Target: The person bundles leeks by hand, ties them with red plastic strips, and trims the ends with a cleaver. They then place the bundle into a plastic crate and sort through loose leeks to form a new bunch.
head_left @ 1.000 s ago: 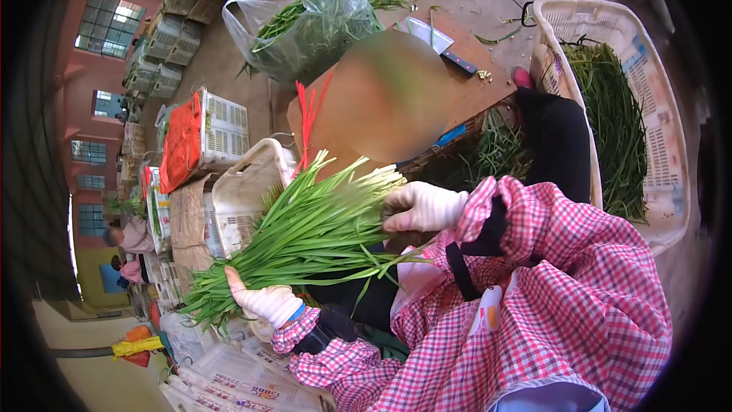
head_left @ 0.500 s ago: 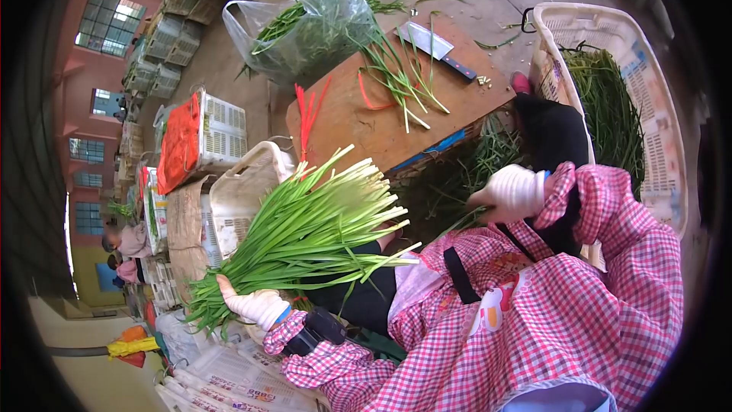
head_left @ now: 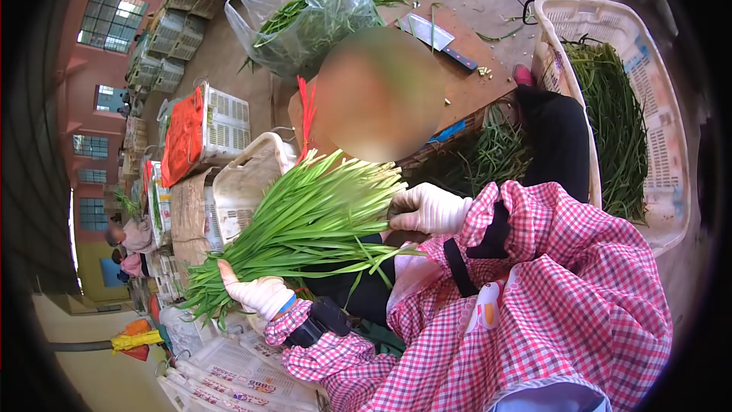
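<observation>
A large bunch of long green stalks (head_left: 313, 217) lies across my lap, pale cut ends toward the upper right. My left hand (head_left: 255, 292), in a whitish wrap, grips the bunch near its leafy lower-left end. At the stalks' pale ends is my right hand (head_left: 431, 210), also wrapped, its fingers bent against them; its fingertips are partly hidden. Beyond the bunch stands a brown board (head_left: 476, 95) with a cleaver (head_left: 438, 40) on it. Red ties (head_left: 306, 114) hang at the board's left edge. A blurred patch hides the board's middle.
A white crate (head_left: 663, 137) of dark green stalks stands at the right. Behind the board is a clear plastic bag (head_left: 305, 30) of greens. More crates (head_left: 229, 122) line the left, one with red cloth (head_left: 183, 137). Loose greens (head_left: 496, 152) lie below the board. People (head_left: 136, 240) are far left.
My right hand has moved left from above the loose greens to the pale ends of the bunch. My left hand keeps its hold. The board's middle is now blurred.
</observation>
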Demonstrator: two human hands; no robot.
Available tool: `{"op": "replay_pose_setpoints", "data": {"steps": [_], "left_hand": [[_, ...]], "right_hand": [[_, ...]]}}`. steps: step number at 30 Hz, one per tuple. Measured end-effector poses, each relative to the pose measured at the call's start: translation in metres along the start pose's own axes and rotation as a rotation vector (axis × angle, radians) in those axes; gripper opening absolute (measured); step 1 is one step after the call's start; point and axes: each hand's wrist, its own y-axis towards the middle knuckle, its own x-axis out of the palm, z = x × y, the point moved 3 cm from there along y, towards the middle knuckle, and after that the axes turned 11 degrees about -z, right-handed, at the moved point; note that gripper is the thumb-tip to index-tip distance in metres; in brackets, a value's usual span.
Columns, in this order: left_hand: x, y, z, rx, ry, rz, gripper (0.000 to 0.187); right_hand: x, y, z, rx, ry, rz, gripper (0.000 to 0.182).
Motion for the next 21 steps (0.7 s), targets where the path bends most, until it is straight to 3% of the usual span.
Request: {"op": "replay_pose_setpoints", "data": {"steps": [1, 5, 11, 15, 17, 19, 21], "left_hand": [[0.0, 0.0, 0.0, 0.003, 0.003, -0.023, 0.051], [-0.004, 0.007, 0.001, -0.009, 0.001, -0.085, 0.05], [-0.011, 0.021, -0.011, -0.035, -0.01, -0.046, 0.049], [-0.03, 0.039, -0.016, -0.009, -0.02, -0.027, 0.048], [-0.029, 0.037, -0.012, 0.003, -0.037, -0.004, 0.049], [-0.033, 0.035, -0.008, 0.017, -0.048, 0.023, 0.049], [-0.036, 0.036, -0.004, 0.047, -0.03, 0.029, 0.05]], "right_hand": [[0.001, -0.002, 0.003, 0.004, 0.255, -0.07, 0.015], [-0.018, -0.025, 0.008, 0.006, 0.385, -0.264, 0.02], [-0.054, -0.068, 0.001, 0.046, 0.227, -0.314, 0.02], [-0.08, -0.098, 0.009, 0.214, -0.083, -0.265, 0.014], [-0.096, -0.117, 0.019, 0.247, -0.526, -0.228, 0.019], [-0.102, -0.127, 0.026, 0.525, -1.27, -0.265, 0.031], [-0.091, -0.126, 0.018, 0.588, -1.258, -0.19, 0.035]]}}
